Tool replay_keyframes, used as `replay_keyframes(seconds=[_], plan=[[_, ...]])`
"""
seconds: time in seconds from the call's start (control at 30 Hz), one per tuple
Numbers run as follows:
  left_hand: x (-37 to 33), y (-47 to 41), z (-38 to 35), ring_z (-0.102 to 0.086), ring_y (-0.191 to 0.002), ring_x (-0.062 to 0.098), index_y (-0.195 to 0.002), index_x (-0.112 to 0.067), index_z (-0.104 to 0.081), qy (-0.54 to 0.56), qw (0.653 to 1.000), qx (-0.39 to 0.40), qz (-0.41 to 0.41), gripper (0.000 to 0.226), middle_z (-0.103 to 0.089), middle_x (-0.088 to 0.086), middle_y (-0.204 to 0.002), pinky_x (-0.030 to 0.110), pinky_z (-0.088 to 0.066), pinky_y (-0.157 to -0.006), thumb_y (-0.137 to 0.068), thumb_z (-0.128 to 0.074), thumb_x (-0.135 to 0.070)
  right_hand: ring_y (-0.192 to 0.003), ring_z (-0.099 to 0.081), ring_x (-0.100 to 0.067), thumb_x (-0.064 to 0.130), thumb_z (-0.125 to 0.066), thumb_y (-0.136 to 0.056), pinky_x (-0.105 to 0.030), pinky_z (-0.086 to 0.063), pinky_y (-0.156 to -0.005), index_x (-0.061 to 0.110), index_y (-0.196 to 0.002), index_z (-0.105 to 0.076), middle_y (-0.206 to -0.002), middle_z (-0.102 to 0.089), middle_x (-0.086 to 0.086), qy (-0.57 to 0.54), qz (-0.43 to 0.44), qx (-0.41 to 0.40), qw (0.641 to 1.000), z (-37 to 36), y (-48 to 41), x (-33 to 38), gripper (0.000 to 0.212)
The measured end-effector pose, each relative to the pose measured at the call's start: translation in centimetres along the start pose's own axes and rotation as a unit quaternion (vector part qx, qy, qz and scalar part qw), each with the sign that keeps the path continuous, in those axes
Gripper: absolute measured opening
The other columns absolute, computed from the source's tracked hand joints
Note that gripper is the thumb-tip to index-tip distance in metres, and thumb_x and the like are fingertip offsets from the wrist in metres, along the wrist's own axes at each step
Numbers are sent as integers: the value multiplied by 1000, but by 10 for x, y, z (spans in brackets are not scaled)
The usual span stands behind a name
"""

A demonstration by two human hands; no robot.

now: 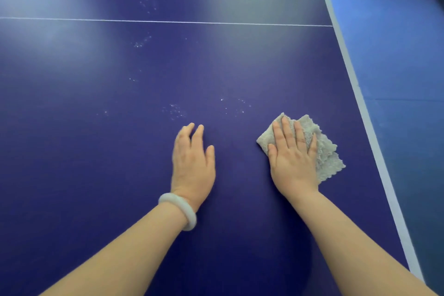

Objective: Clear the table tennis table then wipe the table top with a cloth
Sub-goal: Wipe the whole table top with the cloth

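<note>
The dark blue table tennis table top fills the view. A folded beige cloth lies flat on it near the right edge. My right hand presses down on the cloth with straight fingers. My left hand, with a white bangle on its wrist, rests flat on the bare top to the left of the cloth and holds nothing. Small whitish specks dot the surface just beyond both hands.
A white border stripe marks the table's right edge, with blue floor past it. A thin white line crosses the top farther away. More specks lie between that line and my hands.
</note>
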State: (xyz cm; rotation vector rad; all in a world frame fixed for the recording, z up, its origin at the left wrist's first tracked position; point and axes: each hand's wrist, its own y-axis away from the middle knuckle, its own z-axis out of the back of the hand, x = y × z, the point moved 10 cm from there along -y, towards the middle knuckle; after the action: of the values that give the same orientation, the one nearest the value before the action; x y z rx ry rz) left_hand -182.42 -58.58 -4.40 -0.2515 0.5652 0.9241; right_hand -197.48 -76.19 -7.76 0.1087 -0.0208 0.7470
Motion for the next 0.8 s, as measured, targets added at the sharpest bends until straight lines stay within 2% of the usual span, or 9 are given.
replay_keyframes(seconds=[0.07, 0.17, 0.33, 0.4, 0.47, 0.53, 0.7, 0.73, 0.8], plan=[[30, -8, 29, -25, -145, 32, -146, 0, -40, -55, 998, -42, 4, 52, -31, 18, -153, 45, -22, -120, -99, -51, -19, -152, 2, -18, 41, -2, -102, -50, 11, -120, 27, -158, -1, -165, 3, 9, 3, -10, -2, 1000, 1, -1, -1, 58], [79, -32, 52, -17, -148, 34, -150, 1, -32, -137, 988, -38, 55, 57, -24, 20, -157, 45, -16, -121, -101, -46, -26, -152, 8, -17, 42, -7, -102, -51, 10, -120, 28, -158, 3, -165, 8, 10, -10, -41, 5, 999, 0, -1, -3, 58], [110, -48, 49, -11, -150, 29, -154, -6, -22, -187, 979, -26, 77, 62, -17, 14, -160, 42, -8, -123, -102, -34, -38, -151, 11, -20, 40, -7, -101, -54, 9, -120, 24, -157, 6, -164, 14, 6, -41, -201, -13, 979, -1, 20, 10, 60], [113, -49, 48, -14, -149, 29, -153, -6, -24, -200, 976, -44, 77, 62, -20, 14, -159, 43, -10, -123, -101, -34, -39, -151, 15, -20, 40, -6, -100, -54, 13, -119, 24, -155, 13, -163, 19, 5, -34, -184, -15, 982, -4, 16, 33, 60], [116, -49, 46, -15, -148, 30, -152, -7, -27, -200, 975, -47, 81, 62, -22, 14, -158, 45, -13, -121, -100, -35, -39, -150, 18, -18, 41, -5, -101, -51, 18, -118, 26, -152, 20, -160, 24, 9, -22, -92, 5, 995, -6, -4, 53, 59], [117, -49, 45, -16, -147, 30, -152, -7, -29, -193, 976, -49, 83, 61, -24, 14, -158, 48, -15, -120, -100, -38, -38, -150, 17, -15, 41, -7, -102, -50, 18, -118, 29, -154, 16, -161, 21, 12, -20, -52, 14, 998, -3, -33, 41, 58], [117, -51, 43, -18, -147, 32, -151, -6, -31, -197, 975, -50, 90, 61, -26, 15, -157, 50, -18, -119, -99, -40, -37, -152, 8, -22, 37, -15, -104, -58, 5, -119, 22, -158, -1, -165, 8, 5, -76, -270, 11, 960, 21, -112, -55, 58], [118, -51, 43, -18, -147, 32, -151, -6, -31, -201, 974, -47, 92, 61, -26, 15, -157, 49, -18, -119, -99, -40, -37, -152, 8, -23, 36, -16, -104, -59, 5, -118, 21, -158, -1, -165, 9, 5, -92, -272, 18, 958, 21, -127, -45, 58], [119, -51, 42, -16, -147, 31, -151, -6, -30, -206, 973, -42, 95, 61, -25, 14, -157, 49, -17, -120, -99, -38, -37, -152, 8, -24, 33, -18, -104, -59, 7, -118, 21, -158, 0, -165, 9, 5, -92, -210, 22, 973, 20, -149, 3, 58]])
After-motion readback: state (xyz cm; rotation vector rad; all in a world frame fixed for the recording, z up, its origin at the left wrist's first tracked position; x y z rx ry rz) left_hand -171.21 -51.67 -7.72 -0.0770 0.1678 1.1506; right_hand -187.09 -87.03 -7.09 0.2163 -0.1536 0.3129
